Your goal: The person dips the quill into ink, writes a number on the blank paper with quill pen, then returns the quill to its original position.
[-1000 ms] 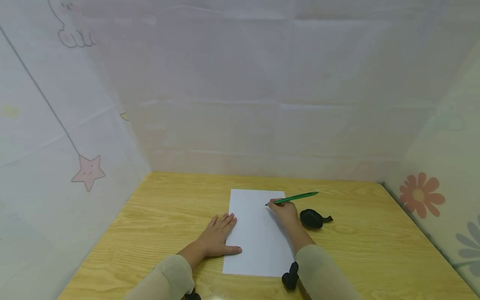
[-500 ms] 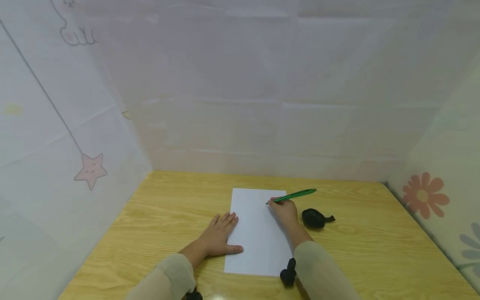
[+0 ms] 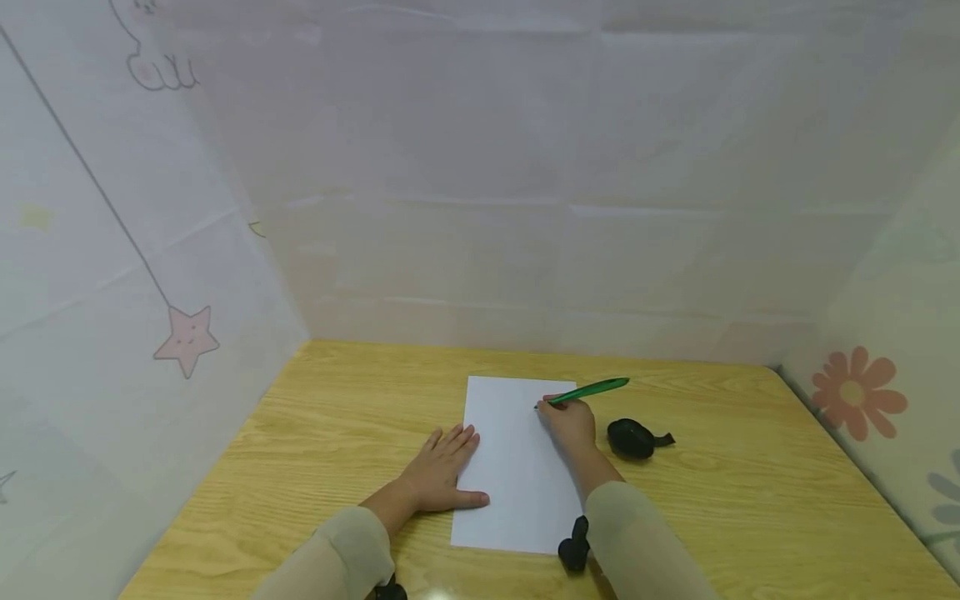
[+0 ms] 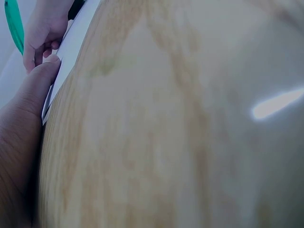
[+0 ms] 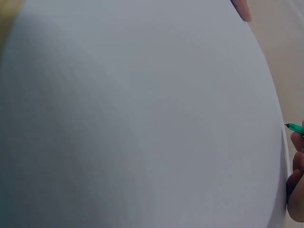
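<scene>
A white sheet of paper [image 3: 510,475] lies on the wooden table, taller than wide in the head view. My left hand [image 3: 442,473] rests flat with spread fingers over the sheet's left edge, the thumb pointing right across it. In my right hand [image 3: 572,429] I hold a green pen [image 3: 592,390], its tip down at the upper right part of the paper and its back end slanting up to the right. The right wrist view shows the dark tip of the pen [image 5: 294,128] close over the sheet, with curled fingers [image 5: 298,161] below it. No marks show on the paper.
A black rounded object with a short tail [image 3: 632,439] lies on the table [image 3: 750,500] just right of my right hand. Black wrist pieces [image 3: 574,550] hang by both sleeves. A pale cloth backdrop [image 3: 480,208] with printed figures stands behind the table and along both sides.
The pen has tilted slightly, its back end dipping left and a little up. The whole head view has shifted slightly. My left hand keeps its place on the paper.
</scene>
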Demonstrator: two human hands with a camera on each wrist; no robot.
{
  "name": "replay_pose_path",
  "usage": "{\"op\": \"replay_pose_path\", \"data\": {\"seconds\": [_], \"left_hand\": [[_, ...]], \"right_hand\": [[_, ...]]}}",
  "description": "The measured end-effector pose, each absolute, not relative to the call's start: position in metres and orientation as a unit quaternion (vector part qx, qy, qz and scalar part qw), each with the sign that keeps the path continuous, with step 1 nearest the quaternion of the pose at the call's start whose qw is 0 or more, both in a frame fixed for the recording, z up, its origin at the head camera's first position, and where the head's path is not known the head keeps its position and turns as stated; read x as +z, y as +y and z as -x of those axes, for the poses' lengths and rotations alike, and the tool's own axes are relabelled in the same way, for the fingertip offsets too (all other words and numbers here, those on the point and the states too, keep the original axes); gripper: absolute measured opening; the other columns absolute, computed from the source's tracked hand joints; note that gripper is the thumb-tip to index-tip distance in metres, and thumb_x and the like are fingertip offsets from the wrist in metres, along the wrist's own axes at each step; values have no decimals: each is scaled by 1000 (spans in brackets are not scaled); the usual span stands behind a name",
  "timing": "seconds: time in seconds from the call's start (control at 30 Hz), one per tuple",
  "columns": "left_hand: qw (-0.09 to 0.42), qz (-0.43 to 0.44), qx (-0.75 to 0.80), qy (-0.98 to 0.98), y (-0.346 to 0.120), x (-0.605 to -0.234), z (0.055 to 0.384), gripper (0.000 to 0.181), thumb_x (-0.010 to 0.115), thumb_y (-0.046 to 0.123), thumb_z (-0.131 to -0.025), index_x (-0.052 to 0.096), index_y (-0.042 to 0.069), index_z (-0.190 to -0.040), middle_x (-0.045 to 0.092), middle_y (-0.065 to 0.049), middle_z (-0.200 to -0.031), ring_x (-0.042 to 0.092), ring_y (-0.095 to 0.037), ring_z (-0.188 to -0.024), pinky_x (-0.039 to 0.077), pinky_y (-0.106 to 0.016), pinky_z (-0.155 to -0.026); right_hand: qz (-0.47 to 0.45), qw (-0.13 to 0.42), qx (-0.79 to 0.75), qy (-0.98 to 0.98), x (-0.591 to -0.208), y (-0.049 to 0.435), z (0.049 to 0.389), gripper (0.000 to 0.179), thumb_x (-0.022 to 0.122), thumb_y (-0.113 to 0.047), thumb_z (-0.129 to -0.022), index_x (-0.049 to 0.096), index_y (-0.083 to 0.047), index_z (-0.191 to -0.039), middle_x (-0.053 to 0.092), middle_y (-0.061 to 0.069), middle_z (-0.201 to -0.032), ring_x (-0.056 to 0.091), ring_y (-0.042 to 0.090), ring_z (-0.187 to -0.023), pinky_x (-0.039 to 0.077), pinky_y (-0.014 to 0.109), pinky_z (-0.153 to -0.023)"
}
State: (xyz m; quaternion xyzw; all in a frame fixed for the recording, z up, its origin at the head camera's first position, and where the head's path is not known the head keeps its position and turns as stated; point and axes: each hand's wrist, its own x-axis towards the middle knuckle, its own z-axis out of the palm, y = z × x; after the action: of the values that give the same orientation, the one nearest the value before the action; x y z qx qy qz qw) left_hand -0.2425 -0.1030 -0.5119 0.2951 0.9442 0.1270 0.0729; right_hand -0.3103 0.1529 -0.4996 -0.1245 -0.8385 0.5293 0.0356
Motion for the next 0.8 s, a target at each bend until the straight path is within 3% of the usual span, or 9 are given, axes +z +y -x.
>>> {"op": "replay_pose_path", "data": {"seconds": [0.53, 0.8], "left_hand": [[75, -297, 102, 946, -100, -504, 239, 101, 50, 74, -86, 21, 8, -157, 16, -7, -165, 12, -25, -154, 10, -52, -123], [57, -301, 104, 946, -102, -518, 244, 104, 44, 80, -84, 20, 10, -157, 14, -5, -166, 10, -24, -154, 8, -53, -124]], "right_hand": [[131, 37, 517, -845, -501, 152, 309, 29, 69, -28, -89, 74, -6, -106, 72, 16, -113, 63, 34, -112, 50, 48, -98], [129, 37, 509, -850, -499, 152, 307, 29, 67, -29, -90, 74, -6, -106, 71, 16, -112, 63, 35, -112, 50, 49, -97]]}}
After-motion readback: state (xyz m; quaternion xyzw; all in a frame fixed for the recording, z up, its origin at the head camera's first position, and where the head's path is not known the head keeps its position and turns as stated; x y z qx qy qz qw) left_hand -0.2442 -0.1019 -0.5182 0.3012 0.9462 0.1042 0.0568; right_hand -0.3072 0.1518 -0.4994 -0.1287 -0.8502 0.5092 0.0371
